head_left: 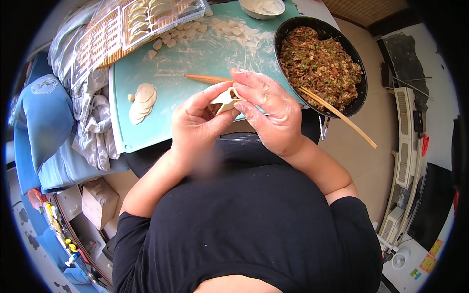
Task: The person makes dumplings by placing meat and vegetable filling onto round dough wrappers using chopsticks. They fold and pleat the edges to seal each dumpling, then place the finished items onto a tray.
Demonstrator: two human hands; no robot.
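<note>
Between my two hands, above the near edge of a green mat (pixel 195 63), is a dumpling (pixel 225 99) with its wrapper folded and partly pinched, a little brown filling showing inside. My left hand (pixel 200 115) grips its left side with thumb and fingers. The fingertips of my right hand (pixel 271 105), dusted with flour, pinch its right edge. Behind my fingers a wooden rolling pin (pixel 205 78) lies on the mat, partly hidden. To the left rests a small overlapping stack of round wrappers (pixel 143 103).
A black pan (pixel 364 88) of minced filling stands at the right, chopsticks (pixel 339 112) jutting over its near rim. Several dough pieces (pixel 183 33) lie at the back, beside a clear tray (pixel 193 14) of finished dumplings. A flour bowl (pixel 263 15) sits at the far edge.
</note>
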